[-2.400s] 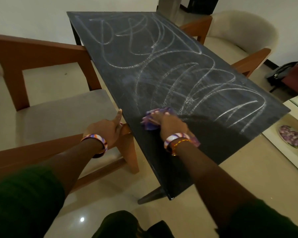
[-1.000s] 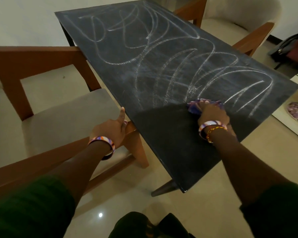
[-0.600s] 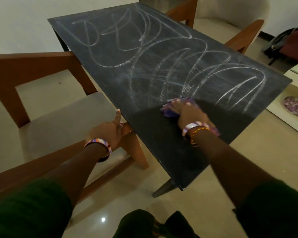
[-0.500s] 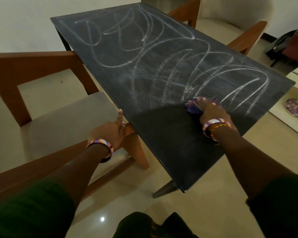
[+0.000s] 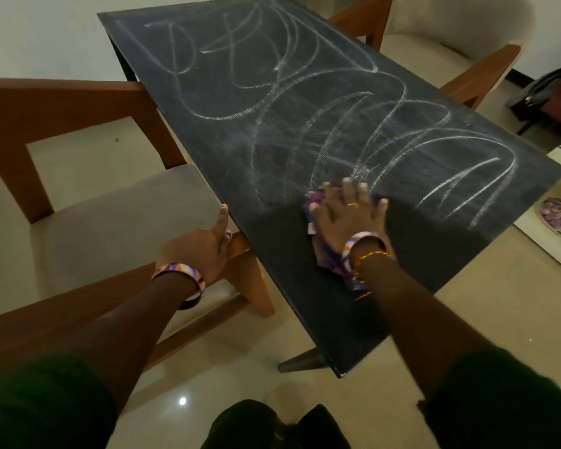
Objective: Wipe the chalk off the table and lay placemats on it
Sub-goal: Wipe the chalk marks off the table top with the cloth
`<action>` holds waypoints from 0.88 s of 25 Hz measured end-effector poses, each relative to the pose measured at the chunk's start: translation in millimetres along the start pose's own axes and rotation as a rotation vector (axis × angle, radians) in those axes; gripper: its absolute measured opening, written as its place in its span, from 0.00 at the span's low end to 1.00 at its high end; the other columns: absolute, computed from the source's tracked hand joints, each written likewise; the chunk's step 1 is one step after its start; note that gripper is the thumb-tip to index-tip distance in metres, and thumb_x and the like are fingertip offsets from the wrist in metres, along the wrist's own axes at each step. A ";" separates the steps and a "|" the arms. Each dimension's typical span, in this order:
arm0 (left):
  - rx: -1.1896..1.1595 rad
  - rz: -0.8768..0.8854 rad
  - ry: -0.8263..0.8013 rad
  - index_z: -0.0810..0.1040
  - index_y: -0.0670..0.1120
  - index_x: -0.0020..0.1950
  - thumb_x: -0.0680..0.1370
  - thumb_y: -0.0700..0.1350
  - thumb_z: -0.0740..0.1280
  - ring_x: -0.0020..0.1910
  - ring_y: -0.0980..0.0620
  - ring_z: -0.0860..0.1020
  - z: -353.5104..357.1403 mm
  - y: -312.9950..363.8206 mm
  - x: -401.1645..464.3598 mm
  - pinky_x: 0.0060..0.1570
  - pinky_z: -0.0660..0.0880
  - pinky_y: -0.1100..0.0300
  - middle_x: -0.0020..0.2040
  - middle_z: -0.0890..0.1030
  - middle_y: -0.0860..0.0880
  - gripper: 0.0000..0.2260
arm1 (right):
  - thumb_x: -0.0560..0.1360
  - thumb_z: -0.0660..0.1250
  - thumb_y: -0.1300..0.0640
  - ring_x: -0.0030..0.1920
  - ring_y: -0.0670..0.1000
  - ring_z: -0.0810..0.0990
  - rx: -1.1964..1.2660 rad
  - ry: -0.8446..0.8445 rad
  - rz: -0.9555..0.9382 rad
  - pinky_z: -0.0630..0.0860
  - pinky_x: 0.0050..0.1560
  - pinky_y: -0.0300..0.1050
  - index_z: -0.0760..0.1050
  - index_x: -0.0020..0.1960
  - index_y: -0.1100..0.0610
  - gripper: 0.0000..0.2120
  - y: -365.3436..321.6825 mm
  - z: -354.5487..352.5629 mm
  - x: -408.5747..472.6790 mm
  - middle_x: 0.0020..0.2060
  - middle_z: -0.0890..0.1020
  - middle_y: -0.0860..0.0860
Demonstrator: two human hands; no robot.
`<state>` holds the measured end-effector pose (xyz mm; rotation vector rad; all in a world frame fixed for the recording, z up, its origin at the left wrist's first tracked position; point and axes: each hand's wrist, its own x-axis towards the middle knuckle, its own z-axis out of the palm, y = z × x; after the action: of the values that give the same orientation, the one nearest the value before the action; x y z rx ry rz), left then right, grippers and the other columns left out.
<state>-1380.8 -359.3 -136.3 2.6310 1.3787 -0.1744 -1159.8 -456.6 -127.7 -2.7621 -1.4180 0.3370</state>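
My right hand lies flat, fingers spread, pressing a purple cloth onto the chalk-marked tabletop. My left hand grips the wooden chair arm, thumb touching the tabletop's edge.

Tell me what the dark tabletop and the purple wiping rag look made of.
Dark rectangular tabletop: matte, slate-like or chalkboard-coated surface, since chalk lines cling and wiped areas look flat black; exact material unclear. Purple patterned rag: soft woven fabric, crumpled and folding under the flat right hand.
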 end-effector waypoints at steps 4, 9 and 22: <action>0.022 0.003 -0.003 0.38 0.52 0.76 0.82 0.54 0.44 0.33 0.52 0.73 1.9 0.6 0.3 0.36 0.73 0.58 0.36 0.74 0.47 0.25 | 0.77 0.44 0.33 0.76 0.60 0.39 -0.019 0.011 0.250 0.38 0.72 0.64 0.43 0.77 0.48 0.34 37.0 -11.7 19.7 0.77 0.44 0.54; -0.012 -0.002 -0.002 0.39 0.54 0.76 0.82 0.54 0.45 0.31 0.52 0.71 1.6 1.7 0.9 0.33 0.69 0.59 0.33 0.72 0.48 0.25 | 0.79 0.48 0.39 0.76 0.59 0.40 -0.031 0.030 -0.341 0.39 0.73 0.58 0.44 0.77 0.48 0.31 -75.3 19.5 -15.0 0.77 0.45 0.52; 0.017 0.019 0.007 0.38 0.53 0.76 0.82 0.54 0.44 0.31 0.53 0.72 5.4 -0.2 2.8 0.36 0.74 0.59 0.32 0.70 0.49 0.25 | 0.80 0.53 0.48 0.76 0.59 0.47 0.042 0.131 -0.090 0.44 0.74 0.58 0.53 0.76 0.48 0.26 -42.6 8.1 10.9 0.77 0.53 0.50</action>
<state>-1379.5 -358.1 -142.1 2.6603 1.3602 -0.1755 -1189.5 -423.5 -132.7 -2.6229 -1.4798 0.1772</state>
